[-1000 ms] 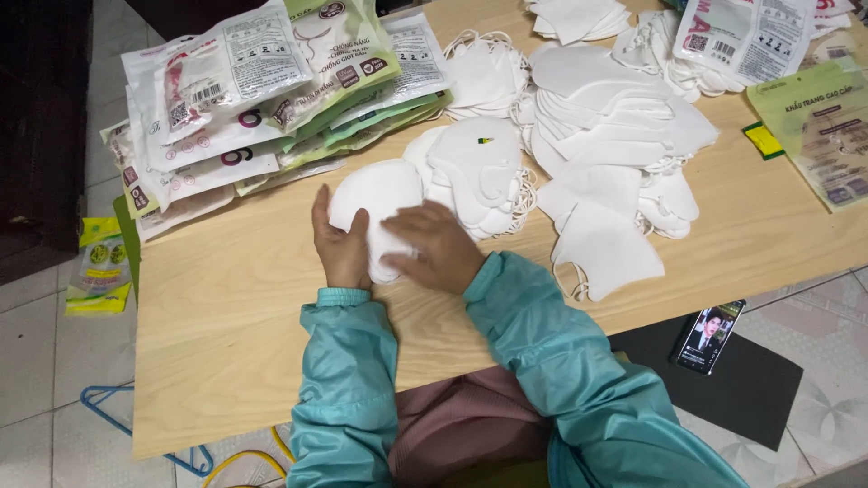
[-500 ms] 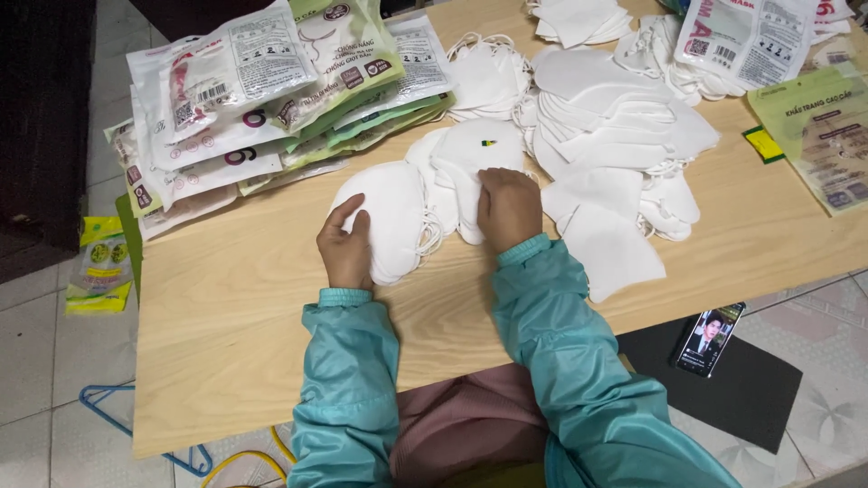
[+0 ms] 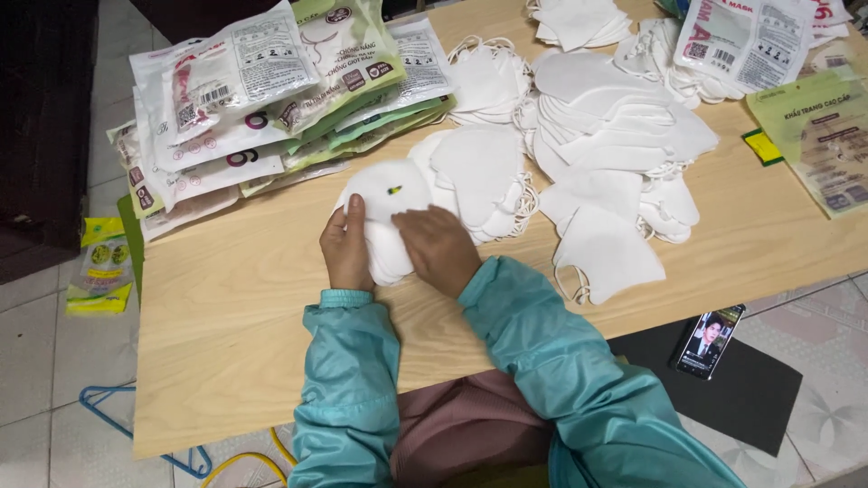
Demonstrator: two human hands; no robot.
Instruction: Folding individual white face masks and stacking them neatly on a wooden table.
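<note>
A small stack of white face masks (image 3: 389, 203) lies on the wooden table (image 3: 226, 298) in front of me; the top mask carries a tiny yellow-green mark. My left hand (image 3: 346, 248) grips the stack's left edge, thumb on top. My right hand (image 3: 441, 248) lies flat on the stack's right side, fingers pressing the top mask. Right beside the stack sits another pile of white masks (image 3: 479, 176). Both arms wear teal sleeves.
Printed mask pouches (image 3: 262, 99) are heaped at the table's back left. More loose white masks (image 3: 615, 154) spread across the centre right, with further pouches (image 3: 750, 41) and a green pouch (image 3: 818, 136) at the far right. A phone (image 3: 710, 339) lies on a black mat on the floor.
My right hand has come back left from the neighbouring pile and now rests on the stack, which has one more mask on top. The left hand has stayed on the stack's edge.
</note>
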